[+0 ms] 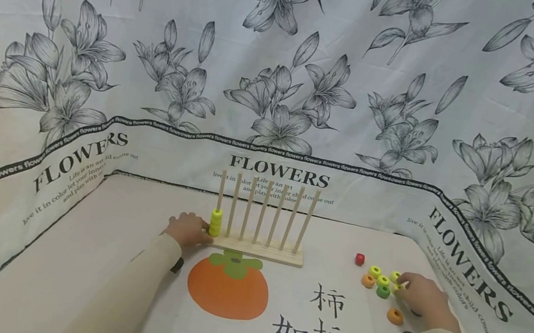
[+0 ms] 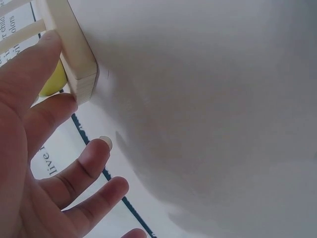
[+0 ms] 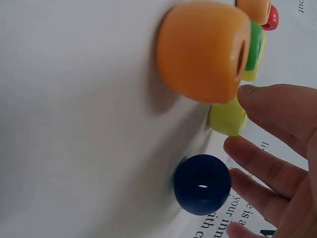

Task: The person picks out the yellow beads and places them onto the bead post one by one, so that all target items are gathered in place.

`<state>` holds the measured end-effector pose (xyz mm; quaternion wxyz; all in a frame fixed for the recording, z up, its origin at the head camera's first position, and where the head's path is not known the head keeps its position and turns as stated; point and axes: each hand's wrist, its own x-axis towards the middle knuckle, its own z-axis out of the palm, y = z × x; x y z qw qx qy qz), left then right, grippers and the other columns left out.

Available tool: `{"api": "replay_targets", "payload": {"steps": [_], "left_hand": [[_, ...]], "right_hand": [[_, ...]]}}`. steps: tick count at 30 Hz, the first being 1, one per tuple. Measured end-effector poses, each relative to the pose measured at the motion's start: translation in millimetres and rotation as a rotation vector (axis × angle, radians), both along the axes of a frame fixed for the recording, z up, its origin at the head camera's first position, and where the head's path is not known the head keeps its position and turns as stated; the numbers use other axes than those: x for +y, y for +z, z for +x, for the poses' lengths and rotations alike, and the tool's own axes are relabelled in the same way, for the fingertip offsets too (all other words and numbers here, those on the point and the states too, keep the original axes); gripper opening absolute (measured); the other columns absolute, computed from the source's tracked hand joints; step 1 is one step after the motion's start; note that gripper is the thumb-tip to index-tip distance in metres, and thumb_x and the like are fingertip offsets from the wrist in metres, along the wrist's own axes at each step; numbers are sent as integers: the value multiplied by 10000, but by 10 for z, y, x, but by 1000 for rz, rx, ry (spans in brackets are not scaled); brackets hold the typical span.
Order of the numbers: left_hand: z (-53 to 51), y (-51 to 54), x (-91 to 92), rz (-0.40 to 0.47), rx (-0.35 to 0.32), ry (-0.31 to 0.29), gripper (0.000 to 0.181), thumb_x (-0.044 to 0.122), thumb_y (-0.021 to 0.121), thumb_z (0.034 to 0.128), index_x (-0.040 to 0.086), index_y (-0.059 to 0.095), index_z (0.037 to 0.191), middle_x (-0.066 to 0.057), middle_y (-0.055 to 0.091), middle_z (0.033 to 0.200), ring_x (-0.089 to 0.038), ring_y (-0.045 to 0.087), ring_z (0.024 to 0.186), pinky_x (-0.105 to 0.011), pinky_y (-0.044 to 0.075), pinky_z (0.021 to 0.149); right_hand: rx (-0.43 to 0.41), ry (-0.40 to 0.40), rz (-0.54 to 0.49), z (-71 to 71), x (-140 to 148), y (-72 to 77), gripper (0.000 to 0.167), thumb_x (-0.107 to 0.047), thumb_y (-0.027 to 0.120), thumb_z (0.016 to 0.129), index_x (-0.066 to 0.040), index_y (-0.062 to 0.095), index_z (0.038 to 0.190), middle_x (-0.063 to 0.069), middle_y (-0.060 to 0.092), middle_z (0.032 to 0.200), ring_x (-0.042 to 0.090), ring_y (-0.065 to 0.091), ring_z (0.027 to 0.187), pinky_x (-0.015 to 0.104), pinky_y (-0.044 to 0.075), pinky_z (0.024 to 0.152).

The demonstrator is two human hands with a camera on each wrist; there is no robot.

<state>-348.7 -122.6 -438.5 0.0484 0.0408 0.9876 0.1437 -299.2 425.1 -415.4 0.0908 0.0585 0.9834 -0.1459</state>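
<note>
Fingers at glossy, rounded yellow bead

Floral fabric hangs behind what seems a table

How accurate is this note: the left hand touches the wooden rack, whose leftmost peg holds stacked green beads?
Not quite: the head view shows the stacked beads are yellow, not green. The rest stands: they sit on the leftmost peg, and the left hand touches the wooden rack.
</note>
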Motion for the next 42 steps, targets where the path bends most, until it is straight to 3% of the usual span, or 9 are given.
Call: {"api": "replay_targets", "payload": {"steps": [17,23,27,31,38,42], "left_hand": [[35,38,7,-6,8,-12,486,461,676,838,188,678,1239,-164,620,1208,-365,527,1113,-625,369,973],[56,80,13,-9,4,-12,491,458,680,842,184,670,1250,-168,615,1213,-359,522,1112,-618,362,981],[61,84,8,-9,1,-10,492,455,684,840,183,670,1250,-165,615,1204,-354,522,1108,-617,362,980],[50,65,2,-4,1,-10,487,459,686,838,188,676,1242,-161,620,1189,-351,526,1095,-617,368,973],[33,41,-2,-4,11,-17,483,467,685,835,197,680,1235,-163,621,1193,-356,529,1094,-633,364,970],[31,52,0,-9,20,-16,487,472,682,834,201,677,1239,-161,623,1204,-354,533,1093,-627,372,964]], "right_hand": [[24,-16,-8,37,36,-98,388,-201,568,912,-15,582,1252,276,586,1214,458,525,1076,652,387,856],[25,-35,-9,29,-13,-4,487,-217,609,887,35,537,1298,308,536,1284,492,489,1130,655,387,902],[29,-25,-57,17,-75,66,528,-285,635,893,28,531,1306,292,526,1292,444,523,1108,593,448,860],[60,17,-89,3,-158,100,505,-337,645,896,-2,564,1265,262,550,1263,393,560,1069,544,485,817],[121,43,-107,-3,-431,201,475,-319,648,900,-36,557,1270,259,533,1306,416,543,1110,535,499,797],[151,68,-136,-32,-601,290,469,-283,650,900,-52,550,1295,248,520,1335,414,525,1147,569,480,856]]}}
